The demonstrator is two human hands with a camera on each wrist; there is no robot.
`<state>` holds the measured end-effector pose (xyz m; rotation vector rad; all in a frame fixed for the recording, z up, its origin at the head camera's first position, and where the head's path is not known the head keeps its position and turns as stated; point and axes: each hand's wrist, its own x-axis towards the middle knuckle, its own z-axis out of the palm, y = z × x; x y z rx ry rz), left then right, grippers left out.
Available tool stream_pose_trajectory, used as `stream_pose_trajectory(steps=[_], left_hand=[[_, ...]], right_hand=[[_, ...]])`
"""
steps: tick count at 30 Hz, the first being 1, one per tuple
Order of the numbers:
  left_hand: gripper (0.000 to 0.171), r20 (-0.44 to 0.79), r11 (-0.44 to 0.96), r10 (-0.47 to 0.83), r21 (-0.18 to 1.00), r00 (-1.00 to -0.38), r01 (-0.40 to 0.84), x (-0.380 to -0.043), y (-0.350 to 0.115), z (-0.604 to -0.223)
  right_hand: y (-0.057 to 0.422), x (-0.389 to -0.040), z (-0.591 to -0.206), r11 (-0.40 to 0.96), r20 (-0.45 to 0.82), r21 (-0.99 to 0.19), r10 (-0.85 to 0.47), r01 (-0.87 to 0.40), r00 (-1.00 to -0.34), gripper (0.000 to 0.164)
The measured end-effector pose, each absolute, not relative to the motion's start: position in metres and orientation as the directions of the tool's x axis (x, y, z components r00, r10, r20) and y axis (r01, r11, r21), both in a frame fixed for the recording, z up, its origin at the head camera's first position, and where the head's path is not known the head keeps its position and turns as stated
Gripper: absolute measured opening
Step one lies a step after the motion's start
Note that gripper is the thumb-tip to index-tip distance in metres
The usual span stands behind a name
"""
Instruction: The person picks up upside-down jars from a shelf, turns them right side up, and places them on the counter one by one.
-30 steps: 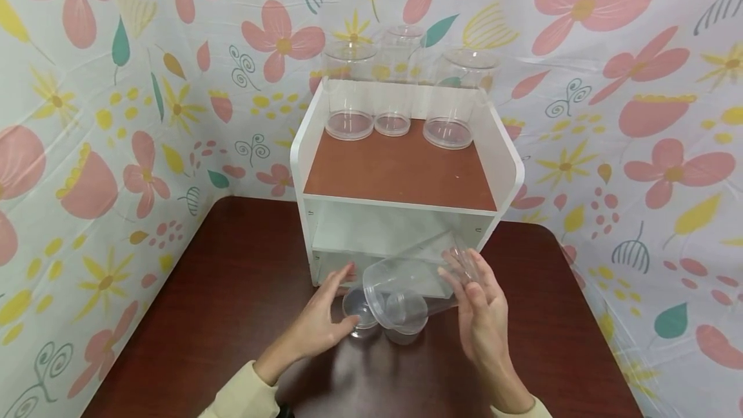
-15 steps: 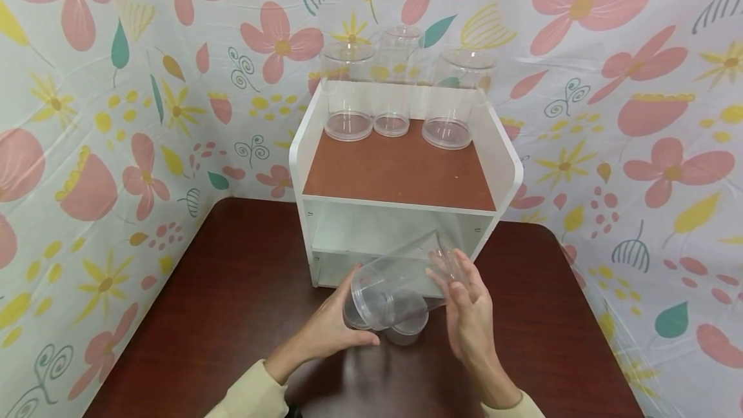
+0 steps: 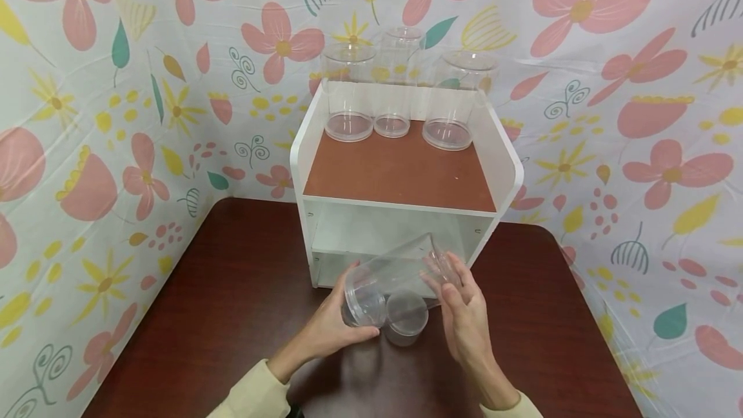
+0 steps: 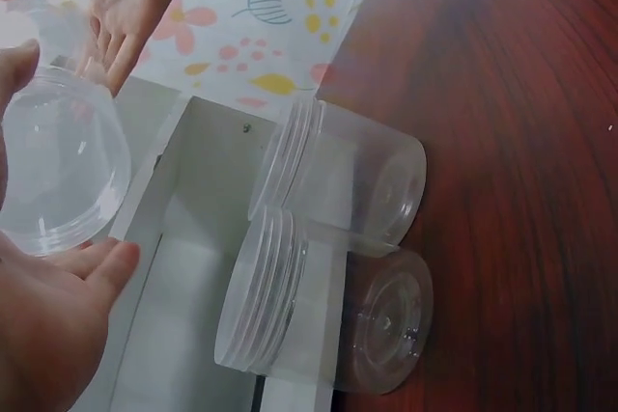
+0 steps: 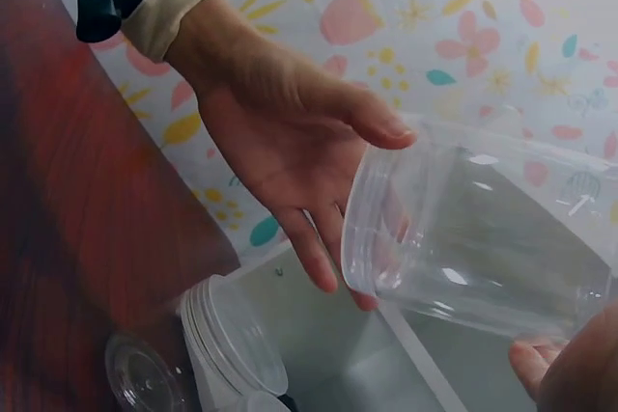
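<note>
The right hand (image 3: 469, 315) grips one end of the jar (image 3: 390, 271), tilted at its ten o'clock! The left hand (image 3: 326, 328), thumb and fingers apart, spans the far rim. At the jar's six, two tubs (image 3: 406, 318) on the table (image 3: 534, 315); shelf (image 3: 400, 169) at twelve, three tall jars (image 3: 348, 122) on top!

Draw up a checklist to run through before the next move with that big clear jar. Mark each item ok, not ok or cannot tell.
1. Right hand supporting the large jar: ok.
2. Left hand gripping the ridged rim firmly: cannot tell; it spans the rim, but firmness doesn't show.
3. Large jar upright: not ok, tilted.
4. Two small jars upright on the table: ok.
5. Three clear containers upright on the upper shelf: ok.
</note>
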<state>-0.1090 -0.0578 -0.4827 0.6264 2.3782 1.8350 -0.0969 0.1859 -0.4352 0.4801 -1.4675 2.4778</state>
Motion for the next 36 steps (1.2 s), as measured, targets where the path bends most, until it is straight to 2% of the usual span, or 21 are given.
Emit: stream_pose_trajectory(steps=[7,11,16,19,21,24,26,30,36], left_hand=[[0.105,0.326,-0.079,0.369,0.944,-0.870,0.320,-0.110,-0.061,-0.485],[0.103,0.381,-0.152,0.355,0.924,-0.854,0.350,-0.109,-0.065,-0.484],[0.103,0.409,-0.150,0.327,0.912,-0.852,0.381,-0.107,-0.074,-0.479],[0.104,0.440,-0.141,0.319,0.898,-0.840,0.417,-0.107,-0.080,-0.476],[0.105,0.464,-0.138,0.317,0.886,-0.827,0.443,-0.107,-0.084,-0.473],[0.105,0.489,-0.121,0.312,0.871,-0.815,0.477,-0.106,-0.089,-0.469],[0.105,0.502,-0.097,0.302,0.862,-0.811,0.497,-0.106,-0.093,-0.466],[0.105,0.514,-0.041,0.271,0.851,-0.814,0.524,-0.106,-0.100,-0.461],[0.105,0.568,-0.027,0.248,0.814,-0.785,0.581,-0.108,-0.111,-0.449]], right_hand=[[0.190,-0.094,-0.428,-0.393,0.371,-0.852,0.017,-0.347,-0.929,0.054],[0.196,-0.096,-0.421,-0.357,0.410,-0.845,0.047,-0.399,-0.911,0.044],[0.205,-0.102,-0.410,-0.172,0.343,-0.902,0.272,-0.396,-0.899,0.036],[0.213,-0.107,-0.407,-0.001,0.352,-0.921,0.422,-0.389,-0.835,0.033],[0.220,-0.112,-0.406,0.105,0.422,-0.898,0.476,-0.426,-0.772,0.031],[0.230,-0.122,-0.408,0.251,0.526,-0.848,0.499,-0.466,-0.689,0.029],[0.236,-0.129,-0.408,0.317,0.563,-0.826,0.491,-0.466,-0.665,0.030],[0.244,-0.143,-0.409,0.435,0.601,-0.793,0.444,-0.426,-0.665,0.031],[0.248,-0.161,-0.411,0.580,0.655,-0.718,0.377,-0.384,-0.655,0.027]])
